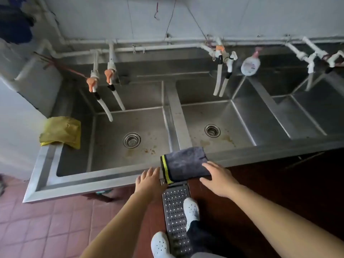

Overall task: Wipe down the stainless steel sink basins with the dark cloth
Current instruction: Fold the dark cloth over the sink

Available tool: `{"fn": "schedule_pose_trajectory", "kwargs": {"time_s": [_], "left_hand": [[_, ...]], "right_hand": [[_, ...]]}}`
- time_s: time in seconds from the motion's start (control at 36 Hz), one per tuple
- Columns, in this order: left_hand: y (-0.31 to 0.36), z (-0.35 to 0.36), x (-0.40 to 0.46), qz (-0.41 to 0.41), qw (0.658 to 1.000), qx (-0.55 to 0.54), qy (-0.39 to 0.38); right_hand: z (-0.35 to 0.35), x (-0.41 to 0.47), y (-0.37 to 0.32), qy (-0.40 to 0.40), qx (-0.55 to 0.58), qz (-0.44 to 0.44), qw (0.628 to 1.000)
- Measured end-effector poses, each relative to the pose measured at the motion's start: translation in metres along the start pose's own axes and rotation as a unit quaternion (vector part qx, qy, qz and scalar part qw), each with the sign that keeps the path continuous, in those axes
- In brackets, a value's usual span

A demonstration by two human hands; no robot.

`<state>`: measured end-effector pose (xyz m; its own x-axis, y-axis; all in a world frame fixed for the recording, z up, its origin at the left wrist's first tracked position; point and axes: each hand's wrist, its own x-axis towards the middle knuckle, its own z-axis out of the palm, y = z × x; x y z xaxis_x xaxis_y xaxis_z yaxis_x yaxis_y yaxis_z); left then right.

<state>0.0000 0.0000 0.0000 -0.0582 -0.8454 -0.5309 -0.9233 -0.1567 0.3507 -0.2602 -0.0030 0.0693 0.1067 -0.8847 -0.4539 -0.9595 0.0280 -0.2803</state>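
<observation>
A dark grey cloth (184, 162) with a yellow-green stripe hangs folded over the front rim of the stainless steel sink (104, 178), at the divider between the left basin (115, 149) and the middle basin (219, 118). My right hand (217, 176) lies flat on the cloth's near right corner, fingers spread. My left hand (149, 181) hovers open just left of the cloth's striped edge, over the rim. Brown stains mark both basin floors near the drains.
A yellow rag (61, 132) lies on the left rim. White taps with hoses (104, 94) hang over each basin, and a soap bottle (250, 64) hangs at the back. A third basin (307, 108) lies to the right. A perforated floor drain grate (176, 215) runs under my white shoes.
</observation>
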Motion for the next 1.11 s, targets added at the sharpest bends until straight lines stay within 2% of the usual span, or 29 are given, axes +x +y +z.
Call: {"fn": "schedule_pose_trajectory", "kwargs": {"time_s": [0.28, 0.47, 0.61, 0.69, 0.81, 0.92, 1.0, 1.06, 1.11], "left_hand": [[0.031, -0.012, 0.038, -0.091, 0.996, -0.007, 0.023], [0.054, -0.025, 0.076, -0.138, 0.990, -0.001, 0.019], [0.064, -0.038, 0.101, -0.144, 0.987, -0.009, -0.075], [0.064, -0.049, 0.111, -0.157, 0.973, -0.097, -0.141], [0.057, -0.059, 0.125, -0.148, 0.967, -0.099, -0.184], [0.050, -0.068, 0.130, -0.135, 0.967, -0.078, -0.199], [0.043, -0.071, 0.127, -0.140, 0.964, -0.088, -0.207], [0.039, -0.071, 0.124, -0.140, 0.965, -0.110, -0.192], [0.035, -0.070, 0.122, -0.140, 0.967, -0.132, -0.169]], "right_hand": [[-0.020, 0.074, 0.036, -0.060, 0.039, 0.033, 0.997], [-0.030, 0.128, 0.057, -0.049, 0.036, 0.006, 0.998], [-0.030, 0.153, 0.063, -0.116, -0.003, -0.002, 0.993], [-0.029, 0.162, 0.066, -0.163, 0.011, 0.016, 0.986], [-0.029, 0.168, 0.070, -0.184, 0.058, 0.061, 0.979], [-0.031, 0.168, 0.072, -0.168, 0.116, 0.059, 0.977], [-0.031, 0.166, 0.073, -0.126, 0.143, 0.048, 0.980], [-0.030, 0.162, 0.075, -0.110, 0.132, 0.046, 0.984], [-0.027, 0.157, 0.076, -0.143, 0.081, 0.058, 0.985]]}}
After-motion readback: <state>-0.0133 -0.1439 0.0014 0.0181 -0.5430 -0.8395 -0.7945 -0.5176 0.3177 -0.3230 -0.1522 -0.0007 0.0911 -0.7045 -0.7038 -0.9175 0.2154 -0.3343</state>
